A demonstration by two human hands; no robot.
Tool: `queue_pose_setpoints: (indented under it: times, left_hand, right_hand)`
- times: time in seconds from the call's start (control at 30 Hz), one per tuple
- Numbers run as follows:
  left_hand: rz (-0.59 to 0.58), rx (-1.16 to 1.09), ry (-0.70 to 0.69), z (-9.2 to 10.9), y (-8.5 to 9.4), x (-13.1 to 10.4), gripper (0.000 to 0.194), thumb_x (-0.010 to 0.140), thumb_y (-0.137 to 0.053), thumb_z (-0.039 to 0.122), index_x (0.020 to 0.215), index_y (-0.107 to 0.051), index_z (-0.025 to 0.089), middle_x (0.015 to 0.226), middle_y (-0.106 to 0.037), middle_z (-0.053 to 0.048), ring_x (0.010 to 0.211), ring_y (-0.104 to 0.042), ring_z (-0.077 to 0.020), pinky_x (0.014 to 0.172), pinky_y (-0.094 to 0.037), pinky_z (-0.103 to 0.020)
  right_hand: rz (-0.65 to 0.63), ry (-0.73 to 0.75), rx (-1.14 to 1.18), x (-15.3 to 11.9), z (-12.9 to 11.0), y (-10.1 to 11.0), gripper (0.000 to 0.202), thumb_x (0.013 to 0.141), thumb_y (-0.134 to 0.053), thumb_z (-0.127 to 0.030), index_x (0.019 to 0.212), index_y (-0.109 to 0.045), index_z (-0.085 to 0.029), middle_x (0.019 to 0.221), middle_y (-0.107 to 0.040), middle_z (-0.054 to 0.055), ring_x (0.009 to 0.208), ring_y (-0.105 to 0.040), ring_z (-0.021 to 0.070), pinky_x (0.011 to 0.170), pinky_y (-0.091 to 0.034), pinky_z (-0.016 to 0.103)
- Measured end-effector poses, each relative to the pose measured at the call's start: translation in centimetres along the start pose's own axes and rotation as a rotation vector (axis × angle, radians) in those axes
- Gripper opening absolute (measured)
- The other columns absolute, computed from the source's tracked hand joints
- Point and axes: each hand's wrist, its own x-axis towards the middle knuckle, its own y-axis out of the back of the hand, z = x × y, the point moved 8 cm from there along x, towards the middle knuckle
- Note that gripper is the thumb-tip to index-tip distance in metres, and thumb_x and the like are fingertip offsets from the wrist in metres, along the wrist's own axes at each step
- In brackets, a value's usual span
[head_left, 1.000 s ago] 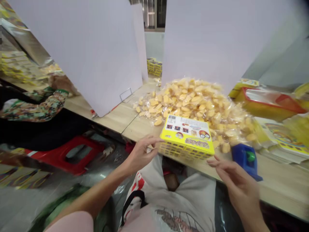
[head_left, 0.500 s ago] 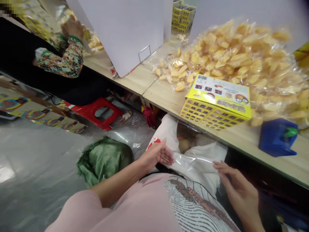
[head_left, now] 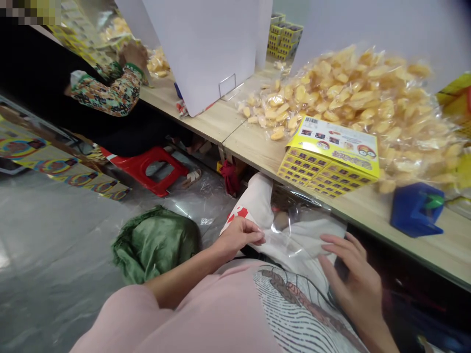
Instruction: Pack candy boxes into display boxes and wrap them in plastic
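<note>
A clear plastic bag (head_left: pixel 289 240) spans the space over my lap, mostly see-through except for its bright creases. The thumb and fingers of my left hand (head_left: pixel 239 236) are pinched together at its left edge. On the other side, my right hand (head_left: pixel 349 272) has its fingers spread apart beside the plastic; whether a fingertip touches it is hard to see. On the table above my lap stands a yellow printed box block (head_left: pixel 331 154), made of small stacked packs with a printed flap on top.
A large heap of wrapped yellow pieces (head_left: pixel 353 93) covers the table behind the box. A blue tape dispenser (head_left: pixel 410 208) stands at right. White partitions (head_left: pixel 209 49) rise from the table. On the left are a co-worker's sleeve (head_left: pixel 114 95), a red stool (head_left: pixel 154 169) and a green sack (head_left: pixel 158 240).
My left fingers have closed into a pinch at the plastic. My right hand has moved slightly left and its fingers have spread. The co-worker's hands have shifted a little, as has the whole view.
</note>
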Motion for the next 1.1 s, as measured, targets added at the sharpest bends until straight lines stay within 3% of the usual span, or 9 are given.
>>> queue_pose_setpoints:
  times: [0.1, 0.2, 0.3, 0.47, 0.6, 0.7, 0.8, 0.9, 1.1]
  left_hand:
    - [0.002, 0.108, -0.081, 0.7, -0.4, -0.3, 0.013, 0.067, -0.074, 0.028, 0.069, -0.075, 0.015, 0.07, -0.072, -0.006, 0.066, -0.064, -0.017, 0.07, -0.049, -0.029]
    - [-0.034, 0.204, -0.164, 1.4, -1.1, -0.3, 0.013, 0.07, -0.068, 0.026, 0.071, -0.076, 0.016, 0.067, -0.07, -0.003, 0.065, -0.061, -0.0158, 0.068, -0.046, -0.027]
    - [-0.052, 0.255, -0.207, 1.7, -1.7, -0.2, 0.017, 0.073, -0.065, 0.029, 0.071, -0.076, 0.016, 0.063, -0.066, -0.001, 0.061, -0.055, -0.0139, 0.063, -0.042, -0.025]
    - [-0.049, 0.42, -0.281, 2.1, -2.1, -0.4, 0.02, 0.077, -0.057, 0.025, 0.07, -0.073, 0.015, 0.057, -0.055, 0.002, 0.055, -0.044, -0.0108, 0.054, -0.031, -0.023]
    - [-0.085, 0.498, -0.315, 2.6, -2.0, -0.5, 0.022, 0.068, -0.049, 0.011, 0.07, -0.071, 0.015, 0.061, -0.059, 0.0, 0.059, -0.052, -0.0124, 0.057, -0.038, -0.022]
    - [0.021, 0.556, -0.483, 4.9, -1.0, -0.3, 0.047, 0.063, -0.046, 0.005, 0.101, -0.07, 0.015, 0.099, -0.069, -0.007, 0.072, -0.062, -0.014, 0.067, -0.047, -0.024]
    - [-0.133, 0.617, -0.652, 7.0, -2.2, 0.4, 0.056, 0.068, -0.045, 0.003, 0.12, -0.062, 0.018, 0.129, -0.058, -0.012, 0.083, -0.065, -0.0146, 0.077, -0.05, -0.026]
    - [-0.311, 0.787, -0.715, 7.6, -3.8, 1.4, 0.028, 0.073, -0.05, 0.004, 0.089, -0.07, 0.016, 0.095, -0.07, -0.008, 0.083, -0.065, -0.0168, 0.077, -0.048, -0.025]
    - [-0.25, 0.873, -0.842, 8.3, -3.6, 2.5, 0.014, 0.084, -0.057, 0.013, 0.076, -0.068, 0.015, 0.082, -0.071, -0.006, 0.079, -0.067, -0.016, 0.073, -0.049, -0.023]
  right_hand:
    - [-0.124, -0.012, 0.143, 3.0, -2.3, -4.6, 0.011, 0.084, -0.063, -0.018, 0.091, -0.067, -0.024, 0.101, -0.069, 0.007, 0.096, -0.065, 0.0226, 0.096, -0.048, 0.045]
    - [-0.299, -0.101, 0.314, 5.0, -2.8, -9.4, 0.006, 0.083, -0.062, -0.019, 0.083, -0.067, -0.022, 0.09, -0.067, 0.005, 0.085, -0.064, 0.0201, 0.076, -0.053, 0.035]
    - [-0.376, -0.175, 0.352, 5.5, -2.3, -11.3, 0.006, 0.078, -0.063, -0.015, 0.076, -0.065, -0.02, 0.078, -0.063, 0.002, 0.074, -0.061, 0.0181, 0.068, -0.05, 0.032]
    - [-0.395, -0.206, 0.354, 5.3, -1.9, -11.1, 0.013, 0.075, -0.06, -0.01, 0.068, -0.059, -0.02, 0.072, -0.059, 0.0, 0.07, -0.058, 0.0171, 0.069, -0.046, 0.031]
    - [-0.382, -0.108, 0.276, 4.9, -2.7, -11.1, 0.016, 0.08, -0.056, -0.008, 0.07, -0.054, -0.02, 0.075, -0.058, 0.0, 0.074, -0.056, 0.0173, 0.072, -0.042, 0.032]
    - [-0.292, 0.033, 0.16, 4.4, -3.6, -10.6, 0.016, 0.086, -0.051, -0.009, 0.075, -0.051, -0.021, 0.079, -0.058, 0.002, 0.077, -0.055, 0.0183, 0.077, -0.039, 0.035]
    - [-0.191, 0.188, 0.09, 4.1, -4.5, -9.8, 0.018, 0.091, -0.045, -0.011, 0.078, -0.053, -0.021, 0.084, -0.061, 0.005, 0.083, -0.055, 0.0198, 0.077, -0.038, 0.037]
    - [-0.168, 0.238, 0.09, 4.2, -5.0, -9.5, 0.019, 0.092, -0.043, -0.012, 0.08, -0.054, -0.02, 0.088, -0.063, 0.007, 0.085, -0.056, 0.0202, 0.076, -0.038, 0.037]
    - [-0.254, -0.118, 0.537, 2.4, -2.3, -6.7, 0.015, 0.088, -0.06, -0.024, 0.073, -0.057, -0.02, 0.089, -0.063, 0.005, 0.082, -0.059, 0.0184, 0.077, -0.044, 0.034]
